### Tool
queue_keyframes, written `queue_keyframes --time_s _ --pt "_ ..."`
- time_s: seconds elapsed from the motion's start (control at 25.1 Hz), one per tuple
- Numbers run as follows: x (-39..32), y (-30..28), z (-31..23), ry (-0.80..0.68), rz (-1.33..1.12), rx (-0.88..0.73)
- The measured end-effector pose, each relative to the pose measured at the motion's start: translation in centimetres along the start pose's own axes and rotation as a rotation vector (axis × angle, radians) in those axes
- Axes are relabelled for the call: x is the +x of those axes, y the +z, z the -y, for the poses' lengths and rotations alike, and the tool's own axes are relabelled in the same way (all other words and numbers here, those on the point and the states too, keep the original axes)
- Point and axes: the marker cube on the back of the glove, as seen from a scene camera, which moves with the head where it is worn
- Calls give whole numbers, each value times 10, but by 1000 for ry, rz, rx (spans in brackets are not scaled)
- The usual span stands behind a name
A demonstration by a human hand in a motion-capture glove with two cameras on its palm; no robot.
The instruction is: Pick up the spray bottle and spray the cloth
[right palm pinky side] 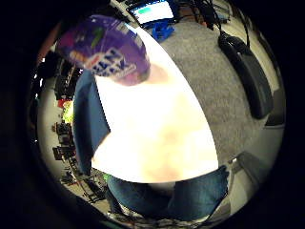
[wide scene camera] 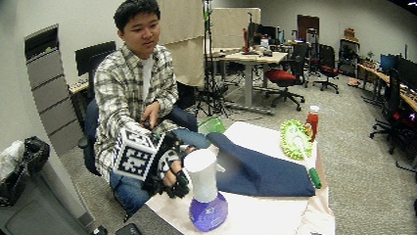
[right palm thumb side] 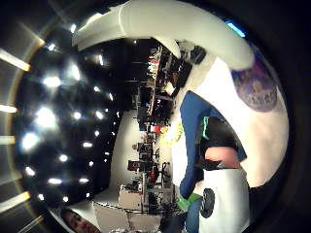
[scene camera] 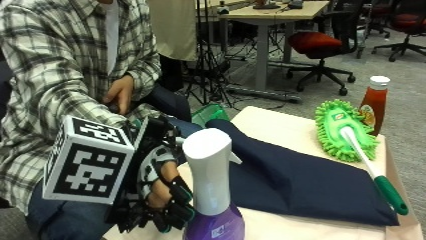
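At the desk's (scene camera: 279, 131) near edge in the outside view, the spray bottle (scene camera: 210, 190) stands upright, cloth (scene camera: 299, 180) at its 2 o'clock. The right hand (scene camera: 160, 192), fingers (scene camera: 174, 197) curled, sits beside its neck; contact unclear. Palm views show the bottle's purple body (right palm pinky side: 102, 50) close, suggesting a reach.

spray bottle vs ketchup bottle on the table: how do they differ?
The spray bottle has a purple body with a tall white sprayer head; the ketchup bottle is red with a small white cap.
The spray bottle stands at the near table edge, right beside the gloved right hand; the ketchup bottle stands at the far edge, behind the green duster, with no hand near it.
Both stand upright with tops on.
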Motion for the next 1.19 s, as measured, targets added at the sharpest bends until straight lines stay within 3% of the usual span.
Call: queue_keyframes --time_s 0.6,1.19 --pt "1 15 65 -87 334 116" --pt "2 18 81 -161 383 175"
